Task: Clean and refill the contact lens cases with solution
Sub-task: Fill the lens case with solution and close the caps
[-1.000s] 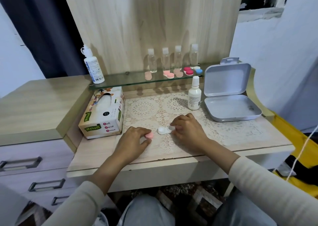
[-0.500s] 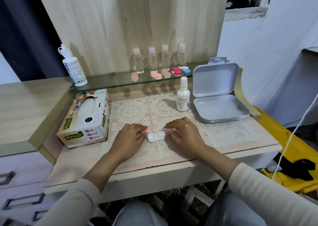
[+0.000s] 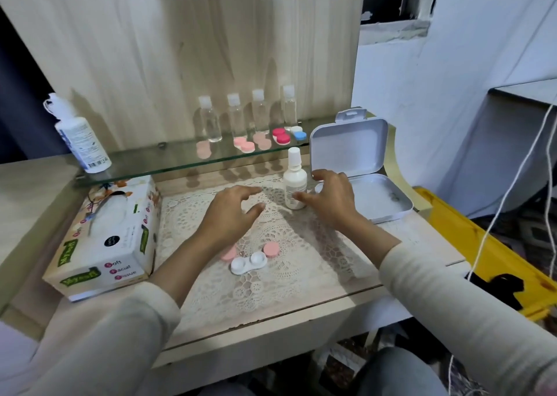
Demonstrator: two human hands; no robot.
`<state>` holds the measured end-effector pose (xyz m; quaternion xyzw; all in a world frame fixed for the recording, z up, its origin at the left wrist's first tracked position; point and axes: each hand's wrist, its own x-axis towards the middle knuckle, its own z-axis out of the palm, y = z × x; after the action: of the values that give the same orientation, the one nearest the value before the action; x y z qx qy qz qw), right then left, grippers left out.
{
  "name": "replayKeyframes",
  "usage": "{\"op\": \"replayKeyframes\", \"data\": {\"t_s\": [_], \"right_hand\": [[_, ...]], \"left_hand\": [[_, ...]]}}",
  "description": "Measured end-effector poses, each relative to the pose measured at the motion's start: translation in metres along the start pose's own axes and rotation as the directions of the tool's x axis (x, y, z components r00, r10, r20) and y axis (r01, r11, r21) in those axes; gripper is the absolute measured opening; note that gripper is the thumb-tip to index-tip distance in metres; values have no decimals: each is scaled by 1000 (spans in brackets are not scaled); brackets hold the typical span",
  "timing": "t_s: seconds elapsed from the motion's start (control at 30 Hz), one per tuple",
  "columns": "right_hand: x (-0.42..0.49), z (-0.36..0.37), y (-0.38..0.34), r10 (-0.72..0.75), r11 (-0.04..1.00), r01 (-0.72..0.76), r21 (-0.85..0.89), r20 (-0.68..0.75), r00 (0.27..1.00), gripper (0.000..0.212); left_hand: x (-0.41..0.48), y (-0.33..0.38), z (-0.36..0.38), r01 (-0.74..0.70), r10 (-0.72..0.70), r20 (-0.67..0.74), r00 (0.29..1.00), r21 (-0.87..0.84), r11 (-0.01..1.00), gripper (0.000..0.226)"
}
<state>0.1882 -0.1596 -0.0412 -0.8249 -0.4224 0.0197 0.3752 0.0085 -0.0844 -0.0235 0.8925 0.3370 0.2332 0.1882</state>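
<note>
Cream-sleeved right hand: fingers spread and arched, gripping nothing. The thumb tip is at the lower side of the small white bottle; actual contact can't be told.
Left hand: wide open, fingers loosely splayed, empty, hovering just left of the bottle.
Lens case: white plastic with two round uncapped wells, lying nearer the person than the bottle. Two pink caps lie just beside it.
Surface: pale wood-grain table under a cream lace mat, with the bottle standing upright on the mat.
Behind the bottle: glass shelf carrying four clear bottles.
Right of the bottle: smooth white tin, lid raised.
Left of the bottle: cardboard tissue box.
</note>
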Motion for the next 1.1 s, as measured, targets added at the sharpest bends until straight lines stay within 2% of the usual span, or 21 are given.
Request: {"op": "replayKeyframes", "data": {"t_s": [0.2, 0.4, 0.53, 0.7, 0.97, 1.1], "right_hand": [[8, 8, 0, -33, 999, 33, -9, 16, 999, 67], [11, 14, 2, -42, 998, 42, 41, -24, 999, 61], [12, 18, 4, -30, 997, 31, 65, -15, 999, 61], [13, 18, 4, 1, 990, 0, 140, -11, 1000, 53], [5, 12, 3, -27, 989, 25, 144, 16, 1000, 53], [-2, 11, 1, -54, 991, 47, 125, 50, 997, 57]], "left_hand": [[43, 28, -9, -107, 107, -34, 994, 11, 994, 44], [74, 45, -8, -220, 218, 56, 974, 36, 975, 49], [82, 48, -2, -214, 214, 102, 972, -4, 977, 49], [86, 51, 0, -210, 210, 22, 977, -22, 978, 40], [86, 50, -1, -216, 216, -5, 976, 15, 976, 26], [81, 50, -5, -191, 192, 18, 981, -67, 979, 34]]}}
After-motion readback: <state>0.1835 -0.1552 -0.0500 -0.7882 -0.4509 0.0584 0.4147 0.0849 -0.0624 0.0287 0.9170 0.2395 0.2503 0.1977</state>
